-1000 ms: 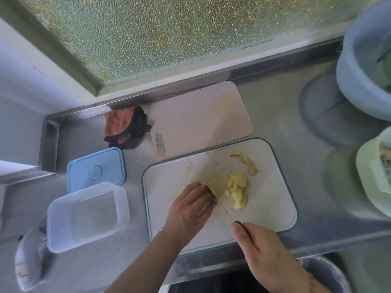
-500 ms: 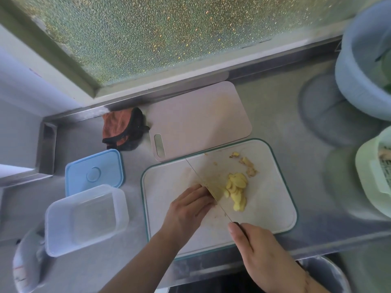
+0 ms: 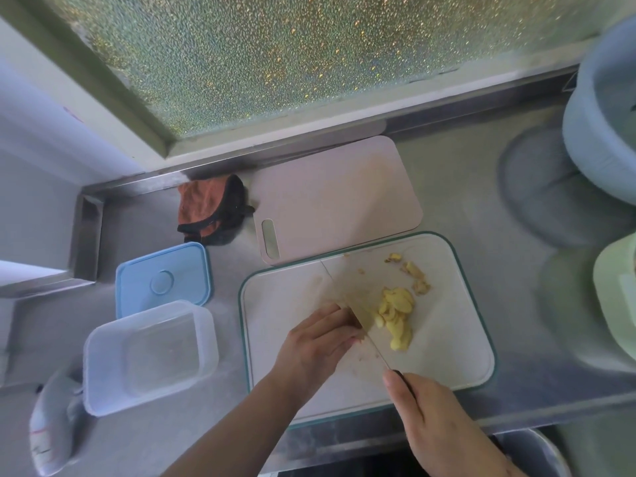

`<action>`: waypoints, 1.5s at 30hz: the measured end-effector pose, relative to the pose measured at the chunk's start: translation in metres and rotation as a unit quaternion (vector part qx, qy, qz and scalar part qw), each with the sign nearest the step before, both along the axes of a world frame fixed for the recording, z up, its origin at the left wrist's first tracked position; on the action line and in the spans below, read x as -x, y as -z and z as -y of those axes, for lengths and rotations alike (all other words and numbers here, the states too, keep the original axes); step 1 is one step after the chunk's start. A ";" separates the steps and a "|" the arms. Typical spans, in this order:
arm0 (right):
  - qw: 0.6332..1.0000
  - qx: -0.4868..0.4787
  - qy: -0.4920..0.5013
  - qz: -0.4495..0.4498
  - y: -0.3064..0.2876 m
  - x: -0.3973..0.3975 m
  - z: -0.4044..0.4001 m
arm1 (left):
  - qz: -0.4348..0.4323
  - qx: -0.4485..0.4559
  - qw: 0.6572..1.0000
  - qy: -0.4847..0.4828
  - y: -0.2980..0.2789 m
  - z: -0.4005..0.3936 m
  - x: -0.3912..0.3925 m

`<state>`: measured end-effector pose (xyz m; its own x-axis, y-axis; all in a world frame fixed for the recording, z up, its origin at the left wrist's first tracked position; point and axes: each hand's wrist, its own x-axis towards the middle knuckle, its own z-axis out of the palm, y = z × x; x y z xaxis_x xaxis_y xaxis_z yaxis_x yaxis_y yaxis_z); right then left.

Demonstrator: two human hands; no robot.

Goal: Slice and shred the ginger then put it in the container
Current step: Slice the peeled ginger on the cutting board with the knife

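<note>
One pile of ginger slices (image 3: 395,316) lay near the centre of the white cutting board (image 3: 457,342), with scraps (image 3: 414,273) toward its far right corner. The left hand (image 3: 316,342), fingers curled, pressed down against the blade of one knife (image 3: 358,313), whose handle the right hand (image 3: 437,418) grasped. On the counter (image 3: 481,187) sat one clear container (image 3: 148,356) at the near left, one blue lid (image 3: 161,278) and a second board (image 3: 337,197) behind.

Soft daylight enters through a frosted, pebbled window (image 3: 275,56) at the top, which sparkles with small gold glints. The steel counter (image 3: 481,187) is evenly lit, with broad, faint shadows beside the tubs (image 3: 599,108) on the right. Wide-angle distortion bends the window frame and counter edges. The picture is slightly soft overall, and blur increases toward the corners.
</note>
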<state>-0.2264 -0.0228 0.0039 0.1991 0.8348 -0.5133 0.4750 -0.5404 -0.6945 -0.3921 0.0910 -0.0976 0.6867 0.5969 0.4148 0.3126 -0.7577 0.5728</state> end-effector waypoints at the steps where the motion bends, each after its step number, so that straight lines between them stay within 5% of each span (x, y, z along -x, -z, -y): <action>1: 1.000 0.019 0.007 0.000 -0.001 -0.001 0.001 | 0.001 -0.005 1.000 0.000 0.000 0.000 0.000; 10: 0.999 -0.021 -0.033 -0.020 0.010 0.005 -0.026 | 0.006 -0.001 1.000 -0.002 0.004 -0.002 0.001; 16: 0.995 -0.053 0.034 0.073 0.012 0.006 0.012 | 0.008 -0.003 1.000 0.003 0.004 -0.004 0.001; 21: 0.999 -0.011 -0.043 -0.022 0.023 0.001 -0.033 | 0.016 -0.005 1.000 0.001 0.004 -0.003 0.001; 25: 0.999 -0.011 -0.040 -0.001 0.020 0.004 -0.019 | 0.012 -0.003 1.000 0.008 0.003 -0.005 0.001; 28: 0.993 -0.071 0.013 0.093 0.018 0.004 0.015 | 0.008 -0.011 1.000 0.005 0.004 -0.004 0.002; 32: 0.999 0.011 -0.033 -0.032 0.027 0.003 -0.005 | 0.020 -0.008 1.000 -0.010 0.004 -0.002 -0.001; 45: 0.996 0.018 0.063 -0.065 0.025 -0.019 -0.009 | 0.016 0.006 1.000 -0.025 -0.001 -0.002 0.002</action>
<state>-0.2077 -0.0143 -0.0214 0.2305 0.7878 -0.5711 0.3095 -0.6158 -0.7245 -0.3938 0.0930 -0.0969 0.6428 0.6355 0.4279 0.3314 -0.7342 0.5925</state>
